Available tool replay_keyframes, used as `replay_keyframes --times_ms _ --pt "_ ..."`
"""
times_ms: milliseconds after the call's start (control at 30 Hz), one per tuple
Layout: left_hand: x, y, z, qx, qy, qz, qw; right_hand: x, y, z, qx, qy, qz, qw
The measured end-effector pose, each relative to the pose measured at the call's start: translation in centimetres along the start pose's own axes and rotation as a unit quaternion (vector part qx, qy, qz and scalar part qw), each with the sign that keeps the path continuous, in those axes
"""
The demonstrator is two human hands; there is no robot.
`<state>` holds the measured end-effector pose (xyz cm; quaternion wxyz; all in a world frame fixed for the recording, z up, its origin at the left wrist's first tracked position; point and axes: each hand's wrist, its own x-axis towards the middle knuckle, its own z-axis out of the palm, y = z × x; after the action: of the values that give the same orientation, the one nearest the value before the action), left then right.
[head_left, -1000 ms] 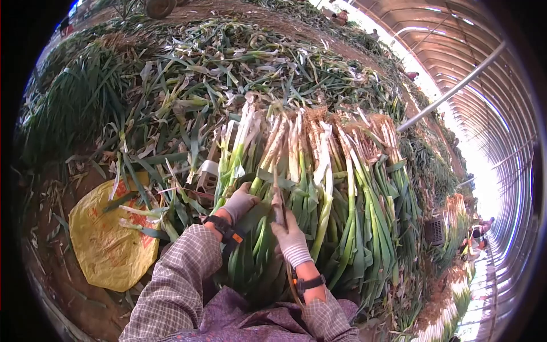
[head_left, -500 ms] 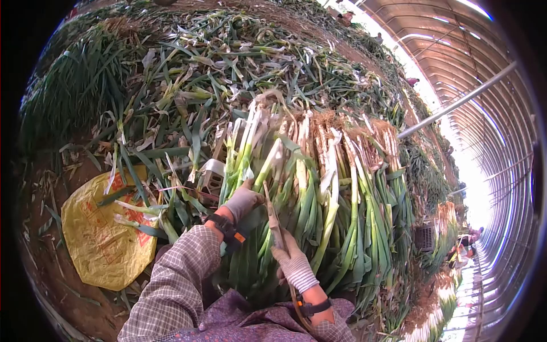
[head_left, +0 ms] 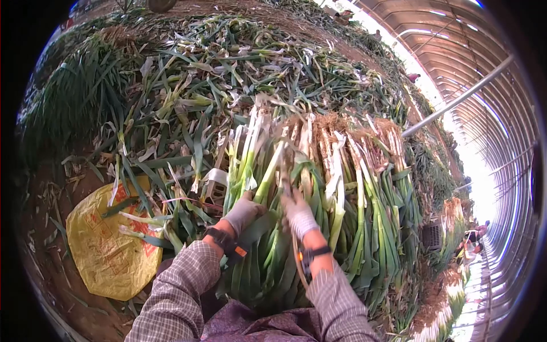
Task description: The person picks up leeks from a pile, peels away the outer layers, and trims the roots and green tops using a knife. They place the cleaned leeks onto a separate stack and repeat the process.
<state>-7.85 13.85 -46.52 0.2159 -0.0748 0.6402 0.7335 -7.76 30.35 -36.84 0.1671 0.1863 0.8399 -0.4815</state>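
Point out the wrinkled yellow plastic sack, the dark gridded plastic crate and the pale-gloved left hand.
Wrinkled yellow plastic sack (head_left: 115, 246): head view, middle of its upward face.
Dark gridded plastic crate (head_left: 432, 236): head view, its gridded side.
Pale-gloved left hand (head_left: 243, 213): head view, back of the hand.

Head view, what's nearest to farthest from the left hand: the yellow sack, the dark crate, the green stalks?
1. Green stalks: right at the left hand, touching it.
2. Yellow sack: off to the left.
3. Dark crate: way over on the right.
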Motion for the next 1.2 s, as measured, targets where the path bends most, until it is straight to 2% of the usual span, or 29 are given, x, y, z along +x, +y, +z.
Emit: replay_keyframes --times_ms 67,100,200,300,333,400,467,533,567,667,733,800,833,867,900,967,1000,1100,1200 --pt "-0.9 0.9 -0.3 -0.036 0.002 0.001 0.999 5.8 -0.3 0.2 0.026 0.028 -0.003 0.999" --pt "-1.3 1.4 -0.7 -0.002 -0.001 0.003 1.000 7.1 -1.1 0.0 0.028 0.016 0.013 0.999" --pt "-1.5 1.3 -1.2 -0.055 0.005 0.027 0.998 7.6 -1.6 -0.2 0.014 0.003 0.000 1.000" --pt "-1.7 2.4 -2.1 -0.249 -0.056 -0.034 0.966 2.7 0.8 0.0 0.016 -0.025 0.005 1.000" --pt "-1.2 1.8 -2.4 -0.278 -0.066 -0.040 0.958 -1.1 0.9 0.0 0.020 -0.020 -0.005 1.000" --pt "0.9 -0.9 -3.4 -0.335 -0.085 -0.054 0.937 -8.3 -0.9 -0.4 0.054 -0.082 0.053 0.994" --pt "1.4 -1.9 -3.6 -0.305 -0.066 -0.059 0.948 -10.9 1.8 -0.4 0.057 -0.093 0.036 0.993" --pt "0.4 -0.1 -2.5 -0.255 -0.054 -0.046 0.964 -12.5 3.6 -1.3 0.045 -0.086 0.007 0.995" --pt "-0.9 1.5 -1.7 -0.175 -0.037 -0.026 0.984 -13.1 3.8 -1.9 0.058 -0.078 0.019 0.995" --pt "-0.5 0.0 0.2 0.005 0.017 0.045 0.999 -15.3 3.3 -3.0 0.047 -0.059 0.034 0.997" --pt "-0.3 -0.2 0.0 0.051 0.022 0.025 0.998 -16.6 3.0 -3.0 0.013 -0.078 0.040 0.996" --pt "-1.7 1.1 0.4 0.089 0.051 0.001 0.995 -17.2 3.7 -2.4 -0.021 -0.100 -0.002 0.995" --pt "-2.1 1.4 0.5 0.084 0.058 0.020 0.995 -16.9 4.8 -1.7 -0.041 -0.098 -0.023 0.994" --pt "-2.3 1.5 0.5 0.015 0.039 0.005 0.999 -16.4 5.8 -1.2 -0.060 -0.096 -0.045 0.993" --pt "-2.4 1.5 0.3 -0.054 0.019 -0.010 0.998 -15.9 6.5 -0.8 -0.072 -0.057 -0.111 0.990" --pt "-2.6 1.6 -0.1 -0.190 -0.019 -0.044 0.981 -15.6 6.9 -1.0 -0.010 -0.037 -0.062 0.997" --pt "-2.7 1.7 -0.2 -0.182 -0.019 -0.045 0.982 -15.7 6.6 -1.2 0.022 -0.026 -0.037 0.999" --pt "-2.6 1.0 -0.5 -0.159 -0.026 -0.047 0.986 -19.2 4.4 -2.0 0.009 -0.094 0.007 0.996" --pt "-2.0 0.4 -0.3 -0.147 -0.037 -0.031 0.988 -20.1 5.2 -1.2 -0.006 -0.105 -0.018 0.994"
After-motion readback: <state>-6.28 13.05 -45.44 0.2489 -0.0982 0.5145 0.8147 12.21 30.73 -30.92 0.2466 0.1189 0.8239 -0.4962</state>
